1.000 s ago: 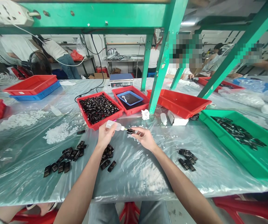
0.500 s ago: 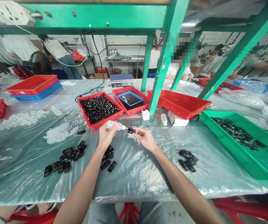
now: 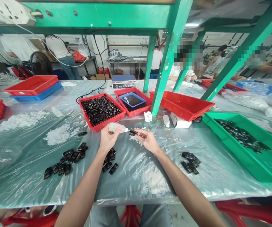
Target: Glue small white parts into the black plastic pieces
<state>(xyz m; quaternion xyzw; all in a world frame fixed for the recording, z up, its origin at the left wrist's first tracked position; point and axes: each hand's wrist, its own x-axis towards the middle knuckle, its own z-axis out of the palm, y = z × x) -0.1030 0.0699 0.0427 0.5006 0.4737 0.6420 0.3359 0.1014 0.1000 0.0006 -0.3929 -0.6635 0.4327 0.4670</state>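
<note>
My left hand (image 3: 109,138) is wrapped round a translucent squeeze bottle (image 3: 117,127), tilted so its thin nozzle points right. The nozzle tip is at the near end of a small glossy black part (image 3: 133,132). That part is pinched between the fingers of my right hand (image 3: 146,138). Under the hands lie small white pieces (image 3: 139,142). A pile of black parts (image 3: 107,163) sits beside my left forearm, with another group (image 3: 73,155) farther left and a third (image 3: 190,162) on the right.
A red tray of black parts (image 3: 100,110) stands behind my left hand. Beside it, a red tray (image 3: 139,111) holds a blue tray (image 3: 136,102). A green post (image 3: 165,69) rises behind my right hand; a green bin (image 3: 240,154) is at right. People are beyond the table.
The bottle in my left hand has shifted very slightly right and down, its nozzle closer to the black part. My right hand has hardly moved.
</note>
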